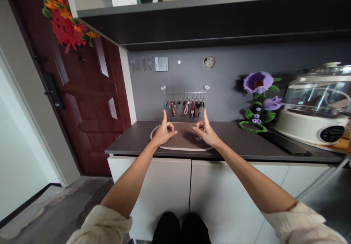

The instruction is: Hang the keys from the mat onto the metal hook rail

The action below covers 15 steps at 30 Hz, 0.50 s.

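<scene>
Both my arms stretch out over a dark countertop (233,141). My left hand (163,132) hovers above the left part of an oval brown mat (183,147), thumb raised and the other fingers curled in, holding nothing. My right hand (206,131) mirrors it over the mat's right part, one finger pointing up and the rest bent, also holding nothing. The two hands face each other a short gap apart. Right behind them, a metal rail (185,92) on the grey wall carries several bunches of keys (185,107).
A white electric cooker with a glass lid (315,109) stands at the right, beside purple artificial flowers (259,98). A dark red door (82,90) is at the left. White cabinet doors (192,193) sit below the counter, a dark shelf overhead.
</scene>
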Each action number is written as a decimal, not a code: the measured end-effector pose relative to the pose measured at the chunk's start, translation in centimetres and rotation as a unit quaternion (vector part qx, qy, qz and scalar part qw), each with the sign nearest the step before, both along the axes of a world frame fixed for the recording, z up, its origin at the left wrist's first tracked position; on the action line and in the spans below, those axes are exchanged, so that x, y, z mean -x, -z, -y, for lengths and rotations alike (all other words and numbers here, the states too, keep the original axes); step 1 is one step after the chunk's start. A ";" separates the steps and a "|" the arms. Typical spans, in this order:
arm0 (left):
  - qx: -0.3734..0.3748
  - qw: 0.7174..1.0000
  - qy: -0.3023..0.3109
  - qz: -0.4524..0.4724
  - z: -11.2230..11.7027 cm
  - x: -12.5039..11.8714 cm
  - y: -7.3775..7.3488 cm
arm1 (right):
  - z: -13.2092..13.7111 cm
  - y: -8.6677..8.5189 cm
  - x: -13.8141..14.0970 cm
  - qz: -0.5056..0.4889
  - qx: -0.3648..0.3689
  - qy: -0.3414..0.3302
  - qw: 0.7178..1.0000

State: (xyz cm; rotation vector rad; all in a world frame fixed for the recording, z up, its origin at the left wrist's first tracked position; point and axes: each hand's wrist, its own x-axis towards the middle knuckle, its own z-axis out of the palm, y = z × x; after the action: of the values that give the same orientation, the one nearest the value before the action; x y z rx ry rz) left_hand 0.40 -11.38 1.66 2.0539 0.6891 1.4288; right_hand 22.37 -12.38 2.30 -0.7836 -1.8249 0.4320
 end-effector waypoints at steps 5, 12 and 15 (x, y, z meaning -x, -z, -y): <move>0.041 0.989 -0.136 0.036 -4.4 1.0 -0.5 | -2.4 -1.3 -1.3 -0.025 0.028 0.059 0.998; 0.154 0.945 -0.269 0.101 -14.2 1.6 -3.2 | -11.3 -3.9 -4.7 -0.129 0.110 0.277 0.946; 0.190 0.943 -0.236 0.140 -17.6 0.3 -4.1 | -14.7 -4.3 -4.6 -0.145 0.121 0.318 0.929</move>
State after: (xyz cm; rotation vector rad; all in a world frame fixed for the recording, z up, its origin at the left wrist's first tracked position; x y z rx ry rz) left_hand 0.07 6.23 5.71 1.4075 1.2784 1.6411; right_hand 26.96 2.31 6.60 -1.3461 -1.1660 0.3234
